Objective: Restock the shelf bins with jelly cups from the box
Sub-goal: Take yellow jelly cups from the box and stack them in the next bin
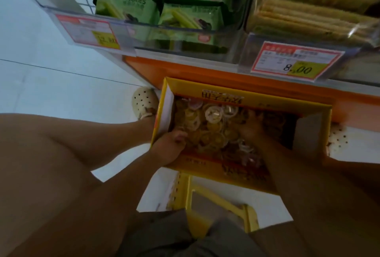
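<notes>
Your left hand point(170, 146) has its fingers curled round jelly cups point(213, 125) in the box's near-left corner. Your right hand point(251, 128) is sunk in the cups mid-box, and its grip is too dark to tell. The box point(277, 104) sits just below the shelf bins point(174, 36), with a shoe point(144, 102) to its left.

Both bare arms reach forward and down, hands low and near each other.
The left hand point(171, 146) shows knuckles up with fingers curled under; whether they grip anything is unclear. The right hand point(251, 128) lies further forward in shadow, its fingers too dim to read.
</notes>
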### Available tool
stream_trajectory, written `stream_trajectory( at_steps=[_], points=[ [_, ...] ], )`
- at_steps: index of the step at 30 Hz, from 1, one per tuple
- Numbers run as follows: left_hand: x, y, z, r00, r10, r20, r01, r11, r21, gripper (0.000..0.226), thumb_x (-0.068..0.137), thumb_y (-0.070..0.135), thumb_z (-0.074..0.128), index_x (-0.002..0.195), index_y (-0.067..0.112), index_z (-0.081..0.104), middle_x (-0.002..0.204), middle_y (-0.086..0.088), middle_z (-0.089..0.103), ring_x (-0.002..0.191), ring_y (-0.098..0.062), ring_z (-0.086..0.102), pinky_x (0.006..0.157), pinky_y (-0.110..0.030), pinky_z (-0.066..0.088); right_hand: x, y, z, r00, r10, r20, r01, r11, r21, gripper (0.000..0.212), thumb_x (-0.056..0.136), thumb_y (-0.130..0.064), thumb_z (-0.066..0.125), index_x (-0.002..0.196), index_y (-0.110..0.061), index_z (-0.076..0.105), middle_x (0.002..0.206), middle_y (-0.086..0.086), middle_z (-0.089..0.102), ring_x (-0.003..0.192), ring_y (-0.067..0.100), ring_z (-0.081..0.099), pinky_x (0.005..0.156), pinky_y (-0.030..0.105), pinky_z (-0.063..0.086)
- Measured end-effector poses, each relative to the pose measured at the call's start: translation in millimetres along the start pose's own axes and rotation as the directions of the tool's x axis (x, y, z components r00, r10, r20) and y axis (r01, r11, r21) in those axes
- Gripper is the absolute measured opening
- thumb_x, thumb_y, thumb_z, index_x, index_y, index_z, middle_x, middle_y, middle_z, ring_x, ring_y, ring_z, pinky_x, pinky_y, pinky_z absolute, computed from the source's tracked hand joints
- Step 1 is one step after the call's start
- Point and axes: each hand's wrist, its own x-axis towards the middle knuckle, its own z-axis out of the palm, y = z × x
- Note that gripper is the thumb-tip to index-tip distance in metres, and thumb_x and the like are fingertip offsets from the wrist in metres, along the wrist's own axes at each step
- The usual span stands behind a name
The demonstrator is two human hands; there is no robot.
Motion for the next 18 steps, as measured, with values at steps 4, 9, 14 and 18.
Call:
stream_trajectory(
  at_steps=[4, 9, 14, 18],
  points=[
    [6.0, -3.8, 3.6, 0.999, -0.046, 0.018, 0.047, 0.999, -0.026, 0.031, 0.1, 0.015, 0.044, 0.127, 0.024, 0.055, 0.132, 0.003, 0.056, 0.124, -0.018, 0.051, 0.103, -0.02, 0.034, -2.5, 3.6, 8.6, 0.997, 0.079, 0.024, -0.083, 0.974, 0.212, 0.043, 0.089, -0.01, 0.067, 0.128, -0.007, 0.05, 0.119, 0.009, 0.052, 0.113, 0.028, 0.051, 0.103, 0.041, 0.042],
    [8.6, -0.6, 3.3, 0.997, -0.071, -0.039, 0.068, 0.994, -0.09, 0.035, 0.098, 0.015, 0.048, 0.13, 0.027, 0.052, 0.131, 0.003, 0.056, 0.122, -0.02, 0.051, 0.1, -0.029, 0.038, 10.6, 2.1, 9.9, 0.993, 0.114, 0.027, -0.115, 0.902, 0.416, 0.057, 0.083, -0.01, 0.072, 0.134, -0.009, 0.047, 0.126, 0.006, 0.055, 0.113, 0.027, 0.055, 0.095, 0.052, 0.049],
    [6.5, 10.0, 1.0, 0.995, -0.079, -0.065, 0.069, 0.987, -0.144, 0.041, 0.098, 0.011, 0.047, 0.138, 0.022, 0.046, 0.136, -0.003, 0.052, 0.122, -0.023, 0.05, 0.101, -0.031, 0.041, 32.8, 13.5, 22.0, 0.988, 0.125, 0.09, -0.141, 0.971, 0.195, 0.061, 0.096, -0.042, 0.052, 0.15, -0.024, 0.029, 0.146, 0.011, 0.043, 0.124, 0.037, 0.05, 0.098, 0.052, 0.045],
    [14.8, 4.8, 0.4, 0.992, -0.111, -0.051, 0.097, 0.97, -0.223, 0.057, 0.096, 0.014, 0.052, 0.148, 0.029, 0.032, 0.144, -0.002, 0.044, 0.119, -0.022, 0.052, 0.101, -0.035, 0.046, 14.1, -7.7, 20.5, 0.98, 0.104, 0.17, -0.134, 0.975, 0.18, 0.057, 0.1, -0.02, 0.048, 0.151, -0.021, 0.023, 0.136, 0.01, 0.047, 0.114, 0.038, 0.055, 0.085, 0.042, 0.048]
  ],
)
